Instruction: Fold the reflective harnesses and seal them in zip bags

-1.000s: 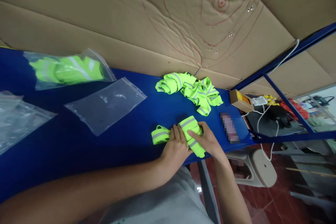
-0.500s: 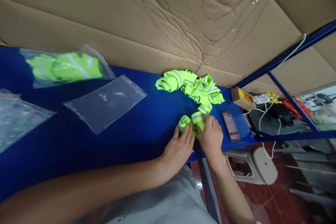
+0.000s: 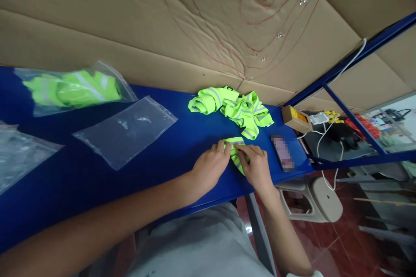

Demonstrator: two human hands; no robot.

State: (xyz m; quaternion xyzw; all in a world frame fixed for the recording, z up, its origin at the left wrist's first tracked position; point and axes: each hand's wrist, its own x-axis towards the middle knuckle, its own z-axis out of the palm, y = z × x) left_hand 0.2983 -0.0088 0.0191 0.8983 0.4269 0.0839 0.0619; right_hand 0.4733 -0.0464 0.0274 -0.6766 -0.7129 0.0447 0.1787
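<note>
Near the table's front edge, my left hand (image 3: pixel 212 165) and my right hand (image 3: pixel 256 165) work close together on a neon-green reflective strap (image 3: pixel 234 140) with a grey stripe. My left fingers are curled closed over its left side. On the other side, my right thumb and fingers pinch it. Part of the strap shows below, between the hands; the rest is hidden under the fingers. Just beyond lie a loose tangle of the same strap (image 3: pixel 248 112) and a rolled bundle (image 3: pixel 208 100) against the cardboard wall.
On the blue table (image 3: pixel 156 181) lie a flat clear zip bag (image 3: pixel 126 132), a bag holding green straps (image 3: pixel 76 88) and more clear bags (image 3: pixel 24 156). To the right are a phone (image 3: pixel 282 152), a small cardboard box (image 3: pixel 296 120) and cables. A plastic stool (image 3: pixel 325 199) stands below.
My left hand has gone from lying flat-fingered on the strap to gripping its side. The small coil at its left no longer shows. My right hand now pinches nearer the strap's middle.
</note>
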